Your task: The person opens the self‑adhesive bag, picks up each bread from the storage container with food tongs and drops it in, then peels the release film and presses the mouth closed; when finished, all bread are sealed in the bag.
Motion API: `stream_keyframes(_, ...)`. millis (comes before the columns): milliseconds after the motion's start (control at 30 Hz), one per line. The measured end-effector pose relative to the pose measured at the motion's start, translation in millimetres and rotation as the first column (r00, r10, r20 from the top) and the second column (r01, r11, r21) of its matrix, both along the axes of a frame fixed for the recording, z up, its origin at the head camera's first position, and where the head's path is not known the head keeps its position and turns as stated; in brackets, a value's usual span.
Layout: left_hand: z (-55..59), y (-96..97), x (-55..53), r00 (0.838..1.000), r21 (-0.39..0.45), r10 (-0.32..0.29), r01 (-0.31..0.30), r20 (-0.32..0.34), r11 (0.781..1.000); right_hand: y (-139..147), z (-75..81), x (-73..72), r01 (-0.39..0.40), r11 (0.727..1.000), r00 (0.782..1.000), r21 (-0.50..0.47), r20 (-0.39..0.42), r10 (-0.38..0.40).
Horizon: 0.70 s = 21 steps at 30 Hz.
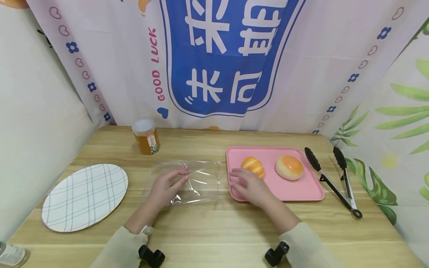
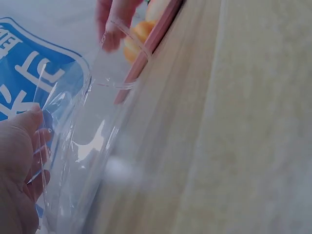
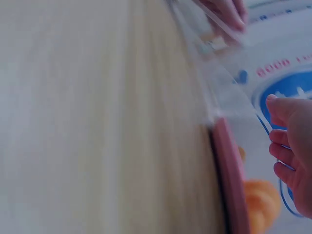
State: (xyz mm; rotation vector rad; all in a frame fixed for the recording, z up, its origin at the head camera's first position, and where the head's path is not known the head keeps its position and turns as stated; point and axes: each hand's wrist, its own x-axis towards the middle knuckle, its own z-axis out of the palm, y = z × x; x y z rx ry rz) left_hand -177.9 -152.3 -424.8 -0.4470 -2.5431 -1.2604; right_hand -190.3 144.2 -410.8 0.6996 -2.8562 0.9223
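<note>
A clear plastic bag [image 1: 201, 182] is spread in front of me, glossy with reflections. At its left side my left hand [image 1: 169, 186] holds its edge; in the left wrist view the thumb is in front of the film and the fingers [image 2: 43, 153] show through it. My right hand [image 1: 249, 186] hovers at the left rim of the pink tray [image 1: 278, 191], thumb and fingers apart with nothing between them. Just beyond that hand lies a small croissant-shaped bread [image 1: 253, 166] on the tray. A round bun [image 1: 289, 167] sits to its right.
Black-tipped tongs [image 1: 335, 186] lie spread right of the tray. A checked oval placemat [image 1: 85, 197] is at the left, with a lidded amber jar [image 1: 146, 137] behind. A small labelled bottle [image 1: 11, 255] stands at the near left corner. Printed cloth [image 1: 127, 74] hangs behind the table.
</note>
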Motion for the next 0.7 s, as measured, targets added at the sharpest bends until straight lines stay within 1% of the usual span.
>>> stream_keyframes(67, -1.5, -1.1, -0.3, 1.0, -0.004, 0.005, -0.005, -0.004, 1.0, 21, 5.2, -1.1, 0.052, 0.998, 0.999, -0.032, -0.008, -0.052)
stream_keyframes(200, -2.7, -5.8, 0.4, 1.0, 0.01, 0.026, -0.026, 0.001, 1.0, 69, 12.1, -5.1, 0.16, 0.987, 0.985, -0.031, -0.055, -0.161)
stream_keyframes(267, -2.3, -8.0, 0.9, 0.999, 0.02, 0.038, -0.038, -0.001, 0.999, 97, 14.7, -6.3, 0.227, 0.974, 0.969, -0.022, -0.09, -0.228)
stream_keyframes(333, -2.3, -9.0, 0.6, 0.999, 0.025, 0.041, -0.041, -0.005, 0.999, 125, 19.4, -5.4, 0.309, 0.951, 0.946, -0.01, -0.098, -0.308)
stream_keyframes(400, -2.0, -8.9, -0.2, 0.999, 0.026, 0.04, -0.039, -0.014, 0.999, 154, 22.7, -4.2, 0.409, 0.912, 0.909, 0.011, -0.092, -0.407)
stream_keyframes(433, -1.7, -8.5, -0.7, 0.999, 0.028, 0.038, -0.038, -0.021, 0.999, 168, 24.0, -3.5, 0.458, 0.889, 0.888, 0.024, -0.071, -0.455)
stream_keyframes(500, -1.3, -7.3, -1.7, 0.999, 0.033, 0.033, -0.032, -0.031, 0.999, 193, 24.2, -1.9, 0.555, 0.828, 0.831, 0.078, 0.0, -0.557)
stream_keyframes(567, -1.4, -5.9, -2.8, 0.999, 0.04, 0.029, -0.027, -0.04, 0.999, 215, 20.3, -1.4, 0.63, 0.766, 0.765, 0.127, 0.07, -0.64)
stream_keyframes(600, -1.5, -5.2, -3.3, 0.999, 0.043, 0.027, -0.025, -0.041, 0.999, 224, 17.6, -1.1, 0.656, 0.74, 0.732, 0.149, 0.114, -0.672)
stream_keyframes(633, -1.7, -4.4, -3.6, 0.999, 0.045, 0.026, -0.024, -0.039, 0.999, 232, 13.9, -0.8, 0.676, 0.717, 0.699, 0.169, 0.161, -0.697)
stream_keyframes(700, -2.8, -2.9, -4.3, 0.999, 0.04, 0.021, -0.02, -0.033, 0.999, 245, 6.3, 0.0, 0.703, 0.69, 0.649, 0.172, 0.241, -0.722)
